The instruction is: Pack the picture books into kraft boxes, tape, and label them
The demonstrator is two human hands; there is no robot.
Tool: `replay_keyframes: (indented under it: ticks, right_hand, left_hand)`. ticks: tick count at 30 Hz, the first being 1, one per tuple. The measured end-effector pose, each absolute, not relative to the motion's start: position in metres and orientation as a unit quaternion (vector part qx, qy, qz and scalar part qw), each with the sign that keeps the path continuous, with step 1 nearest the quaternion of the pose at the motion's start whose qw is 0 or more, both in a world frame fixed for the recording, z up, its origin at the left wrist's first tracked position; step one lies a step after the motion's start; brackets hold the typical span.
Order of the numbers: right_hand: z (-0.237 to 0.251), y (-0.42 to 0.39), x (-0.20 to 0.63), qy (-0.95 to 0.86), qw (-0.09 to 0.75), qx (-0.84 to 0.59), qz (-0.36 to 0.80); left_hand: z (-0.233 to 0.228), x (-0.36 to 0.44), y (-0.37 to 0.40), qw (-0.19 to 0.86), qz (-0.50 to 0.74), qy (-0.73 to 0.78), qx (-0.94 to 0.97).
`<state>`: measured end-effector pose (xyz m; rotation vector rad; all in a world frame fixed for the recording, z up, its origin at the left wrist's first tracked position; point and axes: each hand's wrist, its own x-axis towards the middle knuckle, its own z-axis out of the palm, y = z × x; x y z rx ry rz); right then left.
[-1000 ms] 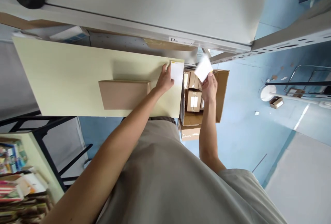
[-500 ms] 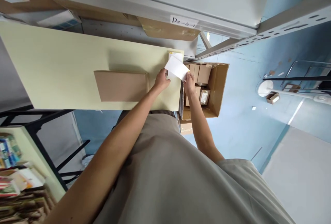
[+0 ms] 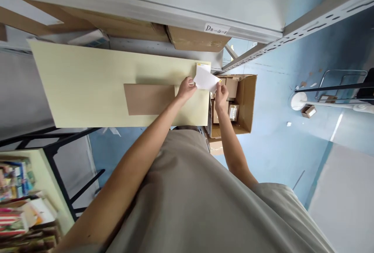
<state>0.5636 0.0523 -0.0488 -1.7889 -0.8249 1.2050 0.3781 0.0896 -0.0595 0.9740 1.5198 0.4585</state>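
Between my two hands a small sheet of white paper (image 3: 206, 80) is stretched out over the right end of the pale yellow table (image 3: 82, 69). My left hand (image 3: 187, 88) pinches its left edge, fingers closed. At its right corner, beside a small yellow mark, my right hand (image 3: 221, 96) grips it between thumb and fingers. Partly covered by the sheet, a white pad or stack of similar paper (image 3: 203, 66) with a yellow mark lies on the table's far right corner. A closed brown cardboard box (image 3: 150, 99) rests on the table left of my hands.
An open carton (image 3: 247, 105) holding several small boxes stands against the table's right end. Beyond the table is a metal shelf labelled D3-4-1 (image 3: 216, 29), with large cartons (image 3: 198, 38) beneath. At lower left, a rack (image 3: 57, 183) holds colourful packages.
The view has shifted, so the table appears farther right. Both hands still hold the paper, which now looks slightly more level and bent at its left edge.
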Motion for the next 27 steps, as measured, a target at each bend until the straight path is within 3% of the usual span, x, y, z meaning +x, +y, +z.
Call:
replay_keyframes:
  ticks: [4, 13, 27]
  right_hand:
    - [-0.006, 0.030, 0.546, -0.344, 0.454, -0.673, 0.472]
    - [0.070, 0.008, 0.471, -0.360, 0.414, -0.610, 0.572]
    - [0.099, 0.005, 0.346, -0.468, 0.321, -0.648, 0.508]
  left_hand:
    - [-0.007, 0.317, 0.063, 0.660, 0.299, 0.603, 0.334]
    - [0.089, 0.183, 0.008, 0.683, 0.284, 0.561, 0.371]
    - [0.106, 0.052, -0.020, 0.689, 0.288, 0.514, 0.422]
